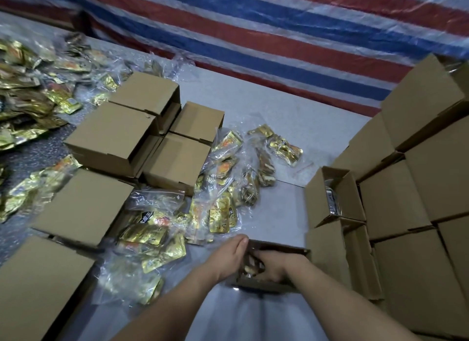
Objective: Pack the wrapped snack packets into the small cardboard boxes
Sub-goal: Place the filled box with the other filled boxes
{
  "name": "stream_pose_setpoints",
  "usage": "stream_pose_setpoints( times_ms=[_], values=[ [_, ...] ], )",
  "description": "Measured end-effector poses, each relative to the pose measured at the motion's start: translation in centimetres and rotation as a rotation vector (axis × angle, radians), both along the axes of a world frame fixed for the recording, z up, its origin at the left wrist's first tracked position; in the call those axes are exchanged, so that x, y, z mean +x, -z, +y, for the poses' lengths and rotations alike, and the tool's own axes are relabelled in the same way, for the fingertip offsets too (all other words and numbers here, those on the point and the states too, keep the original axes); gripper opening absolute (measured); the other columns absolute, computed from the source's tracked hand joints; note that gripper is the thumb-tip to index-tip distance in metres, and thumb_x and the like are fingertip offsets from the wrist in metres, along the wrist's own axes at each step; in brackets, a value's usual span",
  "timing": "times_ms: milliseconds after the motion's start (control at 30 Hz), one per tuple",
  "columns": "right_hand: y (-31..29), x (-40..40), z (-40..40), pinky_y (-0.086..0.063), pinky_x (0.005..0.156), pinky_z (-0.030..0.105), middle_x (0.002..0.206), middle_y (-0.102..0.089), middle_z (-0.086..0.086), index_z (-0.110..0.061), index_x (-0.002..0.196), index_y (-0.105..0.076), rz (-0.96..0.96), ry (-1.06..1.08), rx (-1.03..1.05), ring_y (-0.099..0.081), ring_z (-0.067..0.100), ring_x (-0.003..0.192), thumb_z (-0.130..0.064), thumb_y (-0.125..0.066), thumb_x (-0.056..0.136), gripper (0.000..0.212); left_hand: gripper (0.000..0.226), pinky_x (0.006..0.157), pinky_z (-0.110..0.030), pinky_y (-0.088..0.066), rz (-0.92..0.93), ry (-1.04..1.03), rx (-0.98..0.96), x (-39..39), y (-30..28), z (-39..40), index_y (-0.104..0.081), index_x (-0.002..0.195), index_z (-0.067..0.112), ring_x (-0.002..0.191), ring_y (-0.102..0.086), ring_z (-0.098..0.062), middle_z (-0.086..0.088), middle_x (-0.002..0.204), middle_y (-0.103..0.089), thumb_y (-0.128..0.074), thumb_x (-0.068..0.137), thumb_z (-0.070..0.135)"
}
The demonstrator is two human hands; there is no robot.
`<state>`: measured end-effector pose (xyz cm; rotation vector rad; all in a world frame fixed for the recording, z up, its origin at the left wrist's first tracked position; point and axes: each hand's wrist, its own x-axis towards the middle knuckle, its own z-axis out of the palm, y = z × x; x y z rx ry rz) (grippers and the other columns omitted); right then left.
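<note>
An open cardboard box [276, 269] sits near the front edge of the bench [266, 107], just right of its middle. The left hand [229, 255] lies flat against the box's left wall, fingers straight and together, pressing on the outside. The right hand [270, 265] is down inside the box, its fingers curled over gold snack packets [250, 271] that lie in it; it seems to be gripping them, though the inside of the box is dark and partly hidden.

Left of the box, bags of gold packets [157, 236] in clear plastic lie spread over the bench, from near the front edge back toward the middle. One separate bag [285, 147] lies farther back, near the centre of the bench. A large heap of loose packets [28, 99] covers the back left corner.

Closed boxes [142, 127] stand in a cluster left of centre, and larger ones [76, 208] run down the left edge to the front corner. Along the right edge a stack of boxes [418, 188] rises in rows; one of them [332, 196], just behind the box being filled, stands open with something inside it. A red, white and blue striped sheet [253, 31] hangs behind the bench.
</note>
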<state>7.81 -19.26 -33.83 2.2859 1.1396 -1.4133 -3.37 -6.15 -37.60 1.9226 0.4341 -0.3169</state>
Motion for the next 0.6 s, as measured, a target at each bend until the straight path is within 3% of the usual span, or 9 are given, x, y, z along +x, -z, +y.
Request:
stream_pose_setpoints(
  times_ms=[100, 233, 300, 400, 467, 600],
  values=[
    [0.3, -1.1, -0.6, -0.044, 0.097, 0.030, 0.133, -0.061, 0.006, -0.020, 0.132, -0.057, -0.022, 0.077, 0.029, -0.057, 0.026, 0.116, -0.030, -0.057, 0.094, 0.039, 0.039, 0.103, -0.034, -0.041, 0.010, 0.015, 0.019, 0.5, 0.3, -0.3, -0.055, 0.124, 0.021, 0.113, -0.055, -0.017, -0.002, 0.123, -0.060, -0.029, 0.106, 0.044],
    [0.1, -0.6, -2.0, -0.044, 0.081, 0.025, 0.113, -0.071, 0.005, -0.018, 0.107, -0.072, -0.098, 0.223, 0.152, -0.063, 0.021, 0.103, -0.032, -0.057, 0.094, 0.024, 0.038, 0.102, -0.040, -0.043, 0.010, 0.026, 0.025, 0.6, 0.3, 0.0, -0.055, 0.121, 0.022, 0.111, -0.057, -0.021, -0.005, 0.120, -0.062, -0.029, 0.105, 0.044],
    [0.5, -0.7, -2.0, -0.040, 0.084, 0.023, 0.125, -0.067, 0.007, -0.019, 0.117, -0.069, -0.006, 0.251, 0.066, -0.060, 0.021, 0.111, -0.039, -0.050, 0.098, 0.033, 0.038, 0.103, -0.039, -0.043, 0.008, 0.027, 0.037, 0.6, 0.5, 0.0, -0.055, 0.123, 0.022, 0.113, -0.056, -0.021, -0.005, 0.122, -0.061, -0.029, 0.105, 0.044],
    [1.9, -1.9, -1.5, -0.031, 0.105, 0.027, 0.155, -0.041, 0.003, -0.025, 0.149, -0.042, 0.147, 0.340, -0.069, -0.040, 0.020, 0.139, -0.051, -0.035, 0.100, 0.056, 0.041, 0.106, -0.034, -0.039, 0.022, 0.029, 0.052, 0.5, 0.7, -0.2, -0.052, 0.130, 0.023, 0.119, -0.053, -0.019, -0.003, 0.130, -0.058, -0.029, 0.105, 0.045],
    [2.7, -2.5, -1.5, -0.030, 0.106, 0.025, 0.157, -0.037, -0.002, -0.032, 0.151, -0.035, 0.194, 0.451, -0.060, -0.037, 0.017, 0.140, -0.054, -0.036, 0.098, 0.058, 0.038, 0.104, -0.037, -0.042, 0.007, 0.032, 0.058, 0.5, 0.7, -0.4, -0.054, 0.126, 0.024, 0.114, -0.055, -0.018, -0.002, 0.124, -0.060, -0.030, 0.104, 0.045],
    [2.9, -2.7, -1.6, -0.031, 0.106, 0.025, 0.154, -0.040, -0.001, -0.026, 0.149, -0.041, 0.177, 0.492, -0.049, -0.039, 0.018, 0.139, -0.050, -0.036, 0.100, 0.055, 0.033, 0.099, -0.035, -0.044, 0.005, 0.027, 0.054, 0.2, 1.0, -0.5, -0.055, 0.117, 0.025, 0.107, -0.057, -0.016, 0.000, 0.115, -0.061, -0.031, 0.105, 0.043]
  ],
)
